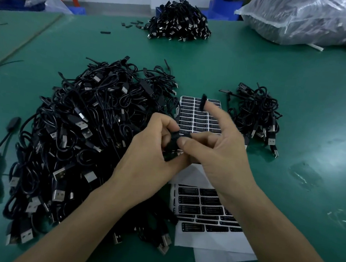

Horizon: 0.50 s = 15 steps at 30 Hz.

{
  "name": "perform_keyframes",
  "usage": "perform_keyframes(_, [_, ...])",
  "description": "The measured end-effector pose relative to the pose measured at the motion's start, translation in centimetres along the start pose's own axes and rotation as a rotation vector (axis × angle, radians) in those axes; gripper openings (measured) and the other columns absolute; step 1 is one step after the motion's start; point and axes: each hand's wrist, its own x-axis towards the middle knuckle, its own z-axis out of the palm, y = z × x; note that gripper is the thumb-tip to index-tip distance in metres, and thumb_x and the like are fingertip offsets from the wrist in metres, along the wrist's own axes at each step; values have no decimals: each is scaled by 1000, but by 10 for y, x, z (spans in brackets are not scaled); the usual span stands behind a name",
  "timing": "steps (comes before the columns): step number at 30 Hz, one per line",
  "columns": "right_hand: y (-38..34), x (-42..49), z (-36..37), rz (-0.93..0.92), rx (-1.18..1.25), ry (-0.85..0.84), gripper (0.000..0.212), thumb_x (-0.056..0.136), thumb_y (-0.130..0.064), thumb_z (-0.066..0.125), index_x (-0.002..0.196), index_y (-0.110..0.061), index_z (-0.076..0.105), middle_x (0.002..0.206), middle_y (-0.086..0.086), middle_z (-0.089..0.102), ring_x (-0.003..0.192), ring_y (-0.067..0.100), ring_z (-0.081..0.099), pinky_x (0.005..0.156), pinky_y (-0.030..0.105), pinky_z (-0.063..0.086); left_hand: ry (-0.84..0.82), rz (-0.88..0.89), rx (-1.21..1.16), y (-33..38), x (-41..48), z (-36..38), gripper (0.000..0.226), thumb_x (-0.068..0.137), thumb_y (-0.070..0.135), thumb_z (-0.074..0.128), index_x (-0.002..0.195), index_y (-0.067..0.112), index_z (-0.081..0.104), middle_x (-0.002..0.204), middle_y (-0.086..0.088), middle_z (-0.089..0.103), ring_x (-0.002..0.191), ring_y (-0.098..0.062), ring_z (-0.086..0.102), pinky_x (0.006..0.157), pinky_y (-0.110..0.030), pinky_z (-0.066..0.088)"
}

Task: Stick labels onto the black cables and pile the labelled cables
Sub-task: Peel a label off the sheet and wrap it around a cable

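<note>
Left hand pinching a black cable above the label sheet, right hand pinching the same cable, dark label on its raised index fingertip; large cable heap at left, smaller cable pile at right

Print on the label sheet is unreadably small; fingers hide most of the held cable

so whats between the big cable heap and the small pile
Head view: label sheets, with the left hand and right hand holding a cable above.
</note>
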Motion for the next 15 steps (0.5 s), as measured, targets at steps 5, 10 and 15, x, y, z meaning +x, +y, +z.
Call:
perform_keyframes(5, [1,9,-13,-126,-64,40,80,83,0,77,131,-51,39,69,-6,69,77,7,68,81,22,55,52,1,-35,2,2,-4,9,92,20,68,85,25,71,70,4,69,63,-15,64,58,-26,52])
perform_keyframes(10, [5,9,-13,-177,-48,-15,68,84,1,75,125,-48,49,76,-1,74,78,10,70,78,23,55,-55,-38,-44,2,4,-4,14,93,27,67,84,27,76,65,-3,69,62,-30,61,56,-44,48])
perform_keyframes(15, [-1,12,-17,-200,-122,191,17,91,-20,72,102,-33,74,84,-7,70,79,5,60,78,25,53,19,-65,-69,-5,5,-3,16,94,27,69,79,29,75,64,2,70,60,-26,65,55,-38,51])
